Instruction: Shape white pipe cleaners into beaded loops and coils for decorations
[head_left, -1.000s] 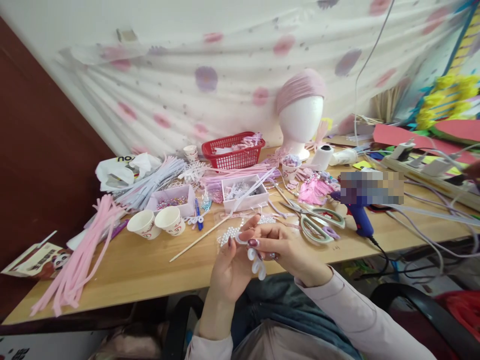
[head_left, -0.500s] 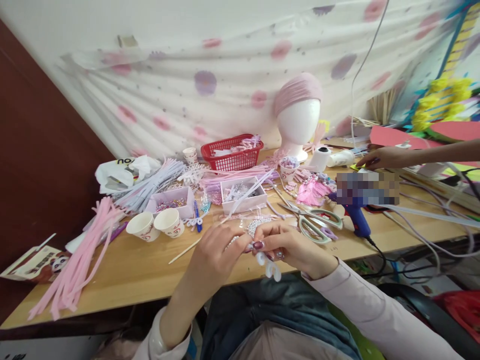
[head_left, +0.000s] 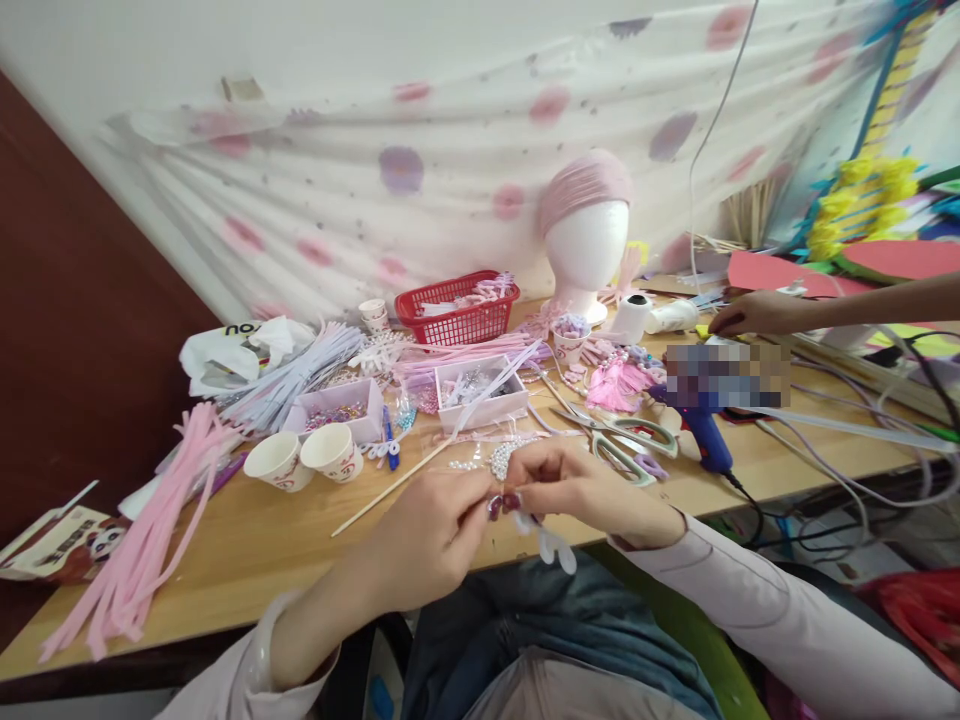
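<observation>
- Worktop [head_left: 247, 545] is carrying pearls [head_left: 504, 459].
- Left grip [head_left: 431, 530] is pinching nearly closed, its contents hidden.
- Right grip [head_left: 566, 490] is pinching the white piece [head_left: 556, 552].
- White piece is dangling near the worktop's edge, looped; completeness unclear.

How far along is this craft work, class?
Looks done: the small pale looped piece beside the blue plastic pen. In hand: a white looped strip, pinched between left hand and right hand. Left: long pink fuzzy strips, apparently unshaped.

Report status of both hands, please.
Right hand pinching white looped piece. Left hand pinched shut beside it, contents hidden. Scissors, pearl beads just beyond the hands.
</observation>
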